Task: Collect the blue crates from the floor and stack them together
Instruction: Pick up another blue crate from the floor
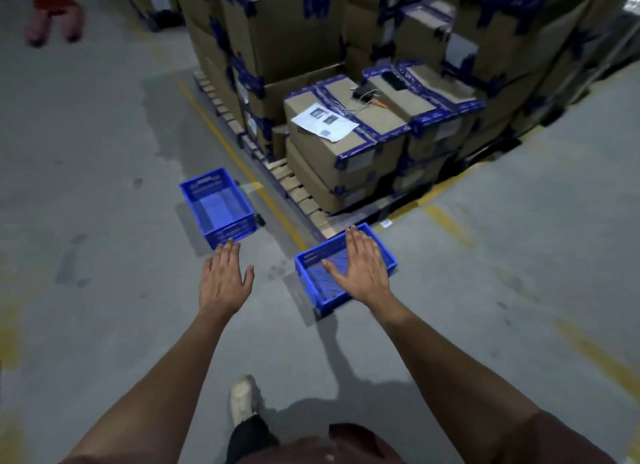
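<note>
Floor (104, 152) holds two blue crates (218, 207).

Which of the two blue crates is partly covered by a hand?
The right crate, nearest the pallet corner: the right hand overlaps it. The left crate is fully visible.

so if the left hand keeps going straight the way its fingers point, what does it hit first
Most likely the near end wall of the left blue crate. The left hand is open, its fingertips pointing right at that wall. Depth is unclear, so it may be well above floor level.
</note>
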{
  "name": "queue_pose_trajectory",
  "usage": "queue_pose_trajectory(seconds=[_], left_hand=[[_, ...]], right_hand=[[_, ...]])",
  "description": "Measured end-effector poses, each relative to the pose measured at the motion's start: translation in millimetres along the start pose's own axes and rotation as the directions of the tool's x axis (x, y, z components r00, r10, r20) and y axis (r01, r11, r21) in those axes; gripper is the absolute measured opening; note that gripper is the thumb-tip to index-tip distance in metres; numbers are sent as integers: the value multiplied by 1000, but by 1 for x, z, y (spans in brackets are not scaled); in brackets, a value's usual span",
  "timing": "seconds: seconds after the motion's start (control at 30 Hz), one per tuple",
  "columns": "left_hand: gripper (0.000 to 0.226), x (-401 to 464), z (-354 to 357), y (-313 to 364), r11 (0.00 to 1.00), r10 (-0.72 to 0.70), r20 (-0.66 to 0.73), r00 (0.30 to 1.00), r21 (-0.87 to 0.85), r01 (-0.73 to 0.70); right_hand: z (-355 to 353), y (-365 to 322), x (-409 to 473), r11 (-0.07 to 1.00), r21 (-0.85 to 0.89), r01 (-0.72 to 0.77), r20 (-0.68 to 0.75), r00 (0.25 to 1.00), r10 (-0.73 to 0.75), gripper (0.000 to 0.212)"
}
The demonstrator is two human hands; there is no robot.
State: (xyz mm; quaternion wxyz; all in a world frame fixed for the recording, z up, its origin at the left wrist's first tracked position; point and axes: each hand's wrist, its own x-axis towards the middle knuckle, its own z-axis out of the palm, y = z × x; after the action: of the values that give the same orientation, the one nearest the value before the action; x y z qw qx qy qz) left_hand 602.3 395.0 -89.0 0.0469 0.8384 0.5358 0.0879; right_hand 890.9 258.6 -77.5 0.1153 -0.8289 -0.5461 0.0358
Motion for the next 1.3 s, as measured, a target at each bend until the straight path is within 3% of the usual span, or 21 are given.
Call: queue_pose_trajectory(seconds=[0.13,0.2,0.27,0.37,0.43,0.57,0.77,0.9,1.07,1.3], left_hand=[[65,-6,25,56,996,-56,67,996,-63,61],[62,4,38,74,984,-104,183,978,-122,128],[58,21,56,85,934,-183,356,916,-227,275],[40,48,78,103,693,-293,601,743,-402,598],[28,69,94,117,534,-298,673,677,-470,703],[29,118,144,130,350,-336,720,608,-503,790],[22,178,221,148,180,-383,780,495,-463,868],[24,203,255,156,101,-441,785,436,-439,893],[13,217,301,169,-13,-499,786,366,-429,903],[37,227,416,169,-38,-612,732,299,-405,914]], right_hand=[[-17,69,-8,999,2,-43,19,999,43,105],[-19,100,2,992,62,-110,64,992,106,104],[-19,129,16,957,180,-229,189,962,195,104],[-18,167,43,839,351,-416,353,889,293,101],[-23,187,70,786,399,-473,380,865,328,100],[-21,220,139,732,402,-550,466,811,354,71],[20,271,243,631,388,-672,582,709,398,114],[58,301,300,576,370,-729,639,650,412,110],[119,341,351,598,325,-733,695,614,374,99],[259,400,408,620,313,-719,754,585,298,126]])
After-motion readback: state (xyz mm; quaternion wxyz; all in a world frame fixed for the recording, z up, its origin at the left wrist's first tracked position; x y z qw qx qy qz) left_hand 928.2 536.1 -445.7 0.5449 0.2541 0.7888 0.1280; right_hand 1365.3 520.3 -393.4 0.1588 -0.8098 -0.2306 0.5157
